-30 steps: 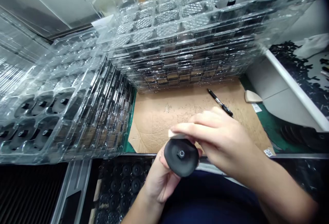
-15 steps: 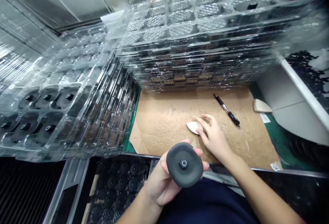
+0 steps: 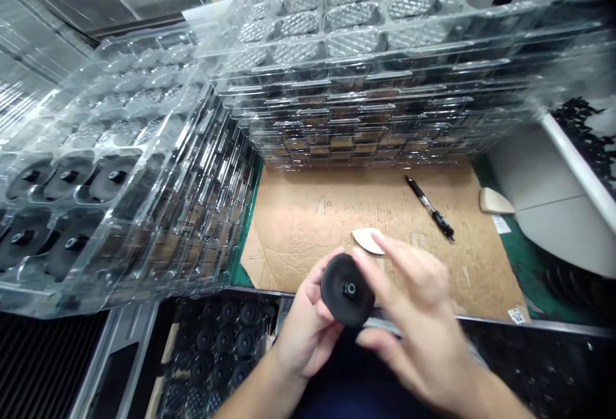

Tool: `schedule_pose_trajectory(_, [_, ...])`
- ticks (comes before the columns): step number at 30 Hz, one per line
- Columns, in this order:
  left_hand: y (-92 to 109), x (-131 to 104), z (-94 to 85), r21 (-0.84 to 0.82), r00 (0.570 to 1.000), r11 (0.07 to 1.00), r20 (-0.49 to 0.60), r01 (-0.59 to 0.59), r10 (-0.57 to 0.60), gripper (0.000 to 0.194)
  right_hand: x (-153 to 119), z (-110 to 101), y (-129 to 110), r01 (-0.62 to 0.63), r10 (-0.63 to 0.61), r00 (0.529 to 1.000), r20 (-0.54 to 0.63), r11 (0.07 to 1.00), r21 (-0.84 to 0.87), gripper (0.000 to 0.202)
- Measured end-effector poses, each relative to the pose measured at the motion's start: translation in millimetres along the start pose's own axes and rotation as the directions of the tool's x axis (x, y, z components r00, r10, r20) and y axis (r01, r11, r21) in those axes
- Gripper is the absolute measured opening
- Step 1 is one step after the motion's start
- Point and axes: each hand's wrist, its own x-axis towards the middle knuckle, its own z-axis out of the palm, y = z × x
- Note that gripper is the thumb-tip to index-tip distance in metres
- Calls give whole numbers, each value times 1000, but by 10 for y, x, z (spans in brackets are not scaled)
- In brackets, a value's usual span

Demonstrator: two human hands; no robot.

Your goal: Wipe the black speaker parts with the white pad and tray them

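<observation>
A black rounded disc [image 3: 342,297] with a small stem at its centre is held in my left hand [image 3: 304,332], stem side up, over the near edge of the work surface. My right hand [image 3: 423,313] is beside the disc's right edge, thumb and fingers spread and somewhat blurred. Whether its fingertips touch the disc I cannot tell. Just beyond the hands, a white leaf-shaped piece [image 3: 367,240] lies on the cardboard sheet [image 3: 298,233].
A black pen [image 3: 430,207] and a cream-coloured block [image 3: 495,201] lie to the right. Stacked clear trays [image 3: 356,85] stand behind; another tray stack [image 3: 183,169] at left has black discs in it. More discs [image 3: 224,340] sit below left. A grey bin [image 3: 543,181] stands at right.
My right hand has let go of the white piece and come back toward me to the disc. My left hand still holds the disc, now tilted differently.
</observation>
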Motion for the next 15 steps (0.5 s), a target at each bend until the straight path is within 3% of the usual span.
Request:
schedule_pose_trajectory(3, [19, -24, 7, 41, 987, 991, -100, -126, 129, 55, 37, 130, -169, 165, -161, 983, 84, 985, -43, 66])
schedule_pose_trajectory(7, [87, -48, -24, 40, 970, 976, -107, -215, 219, 56, -137, 133, -110, 159, -164, 986, 41, 982, 104, 43])
schedule_pose_trajectory(11, [100, -60, -40, -7, 972, 972, -4, -237, 237, 56, -397, 30, 61, -129, 136, 991, -17, 968, 217, 30])
schedule_pose_trajectory(13, [81, -84, -7, -32, 978, 979, 34, -203, 204, 55, -509, 29, 97, -299, 336, 938, -87, 909, 292, 22])
schedule_pose_trajectory(15, [49, -129, 45, -45, 984, 987, 80, -154, 157, 54, -594, 48, 97, -409, 497, 856, -143, 820, 400, 14])
